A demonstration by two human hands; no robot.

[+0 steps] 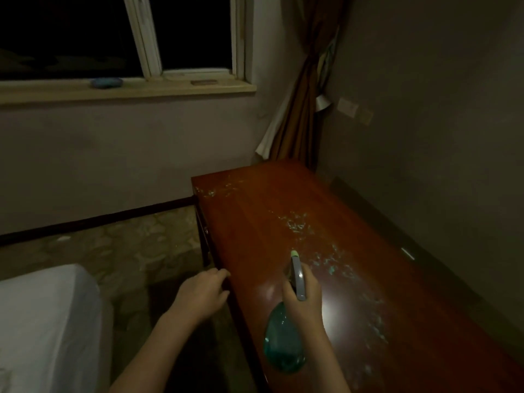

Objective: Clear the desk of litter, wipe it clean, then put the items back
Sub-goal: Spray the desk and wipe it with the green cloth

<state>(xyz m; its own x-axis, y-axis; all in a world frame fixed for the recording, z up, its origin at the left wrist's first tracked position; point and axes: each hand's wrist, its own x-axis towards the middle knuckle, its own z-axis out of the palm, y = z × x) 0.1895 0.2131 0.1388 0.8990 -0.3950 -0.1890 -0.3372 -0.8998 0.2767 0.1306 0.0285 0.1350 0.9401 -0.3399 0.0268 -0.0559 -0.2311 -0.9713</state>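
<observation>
The wooden desk (283,211) ran toward one o'clock, speckled with pale wet droplets (297,224). The right hand (304,293) gripped a teal spray bottle (283,344), nozzle at twelve o'clock. At nine o'clock, the left hand (202,293) curled its fingers (219,276) against the desk edge.

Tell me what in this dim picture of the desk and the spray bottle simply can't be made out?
All in the head view:
- Spray bottle: its trigger and neck are hidden by the right hand gripping it.
- Left hand: at the desk edge; dimness hides whether it touches.
- Two small things on the windowsill: too small and dark to name.
- Beyond the window: black.
- Desk's near end: cut off by the bottom edge.
</observation>
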